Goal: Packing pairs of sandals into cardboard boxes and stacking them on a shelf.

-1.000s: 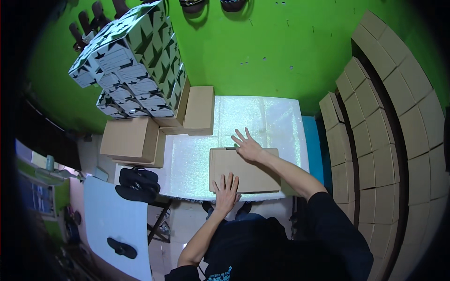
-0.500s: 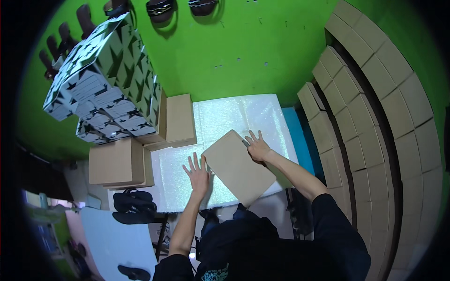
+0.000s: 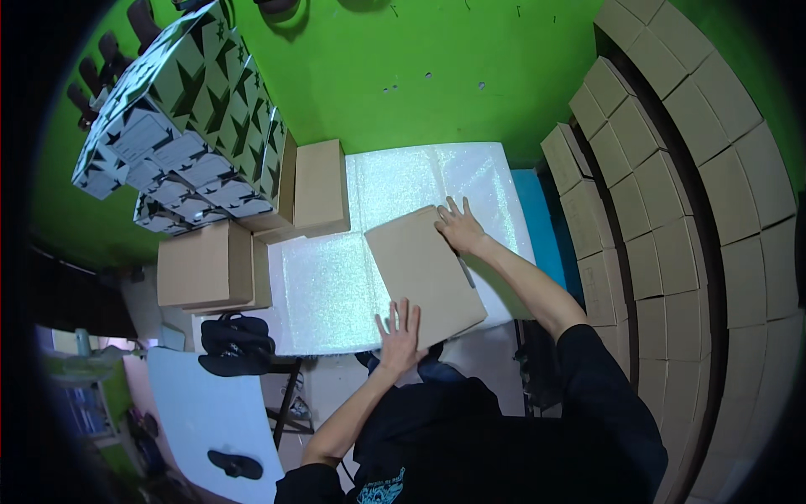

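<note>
A plain brown cardboard box [image 3: 424, 277] lies slightly turned on the shiny white table cover [image 3: 319, 290], its near end at the table's front edge. At its near left corner, my left hand [image 3: 398, 343] rests with fingers stretched out and spread. My right hand [image 3: 459, 229] touches the far right corner, fingers also apart. Neither hand is closed round the box. Its underside is hidden.
Star-patterned boxes [image 3: 201, 126] stand stacked at the left on brown boxes [image 3: 206, 265]. Many brown boxes [image 3: 659, 197] line shelves along the right. Black sandals [image 3: 237, 344] lie at the table's left front corner, and one sandal [image 3: 235, 464] is on a pale table [image 3: 201, 412].
The box has turned and its far end shifted away from me. My left hand has moved right and nearer, onto the box's near corner. My right hand has slid slightly farther away.
</note>
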`<state>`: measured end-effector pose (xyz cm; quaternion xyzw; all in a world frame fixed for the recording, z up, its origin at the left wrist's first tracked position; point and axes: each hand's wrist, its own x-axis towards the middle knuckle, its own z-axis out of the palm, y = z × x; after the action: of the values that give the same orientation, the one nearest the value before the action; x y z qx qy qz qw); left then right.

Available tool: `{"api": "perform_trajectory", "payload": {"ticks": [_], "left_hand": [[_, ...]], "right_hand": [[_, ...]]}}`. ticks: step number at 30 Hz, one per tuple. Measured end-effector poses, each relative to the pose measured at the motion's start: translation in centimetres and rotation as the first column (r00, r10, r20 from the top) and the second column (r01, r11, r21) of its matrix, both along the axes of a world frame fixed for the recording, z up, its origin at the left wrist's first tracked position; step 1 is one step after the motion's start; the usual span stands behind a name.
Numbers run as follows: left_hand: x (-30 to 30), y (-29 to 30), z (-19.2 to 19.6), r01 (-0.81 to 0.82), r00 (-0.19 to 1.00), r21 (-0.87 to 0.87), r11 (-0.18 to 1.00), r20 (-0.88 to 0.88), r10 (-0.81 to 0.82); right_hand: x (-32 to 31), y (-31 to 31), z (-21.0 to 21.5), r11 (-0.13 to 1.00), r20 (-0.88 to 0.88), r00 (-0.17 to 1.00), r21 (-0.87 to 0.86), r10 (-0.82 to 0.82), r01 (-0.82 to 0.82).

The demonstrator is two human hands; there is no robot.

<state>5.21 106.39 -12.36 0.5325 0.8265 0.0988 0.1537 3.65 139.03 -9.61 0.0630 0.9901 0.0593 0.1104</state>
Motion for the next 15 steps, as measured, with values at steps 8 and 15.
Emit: {"api": "perform_trajectory", "payload": {"ticks": [8, 15], "left_hand": [[-8.6, -2.7, -0.4, -0.302, 0.936, 0.099, 0.948, -0.16, 0.314], [-4.2, 2.5, 1.3, -0.255, 0.954, 0.264, 0.93, -0.086, 0.286]], "right_hand": [[6.1, 1.7, -1.8, 0.994, -0.057, 0.997, 0.107, 0.043, -0.037], [11.1, -5.8, 0.2, 0.982, -0.023, 0.998, -0.178, 0.059, -0.062]]}}
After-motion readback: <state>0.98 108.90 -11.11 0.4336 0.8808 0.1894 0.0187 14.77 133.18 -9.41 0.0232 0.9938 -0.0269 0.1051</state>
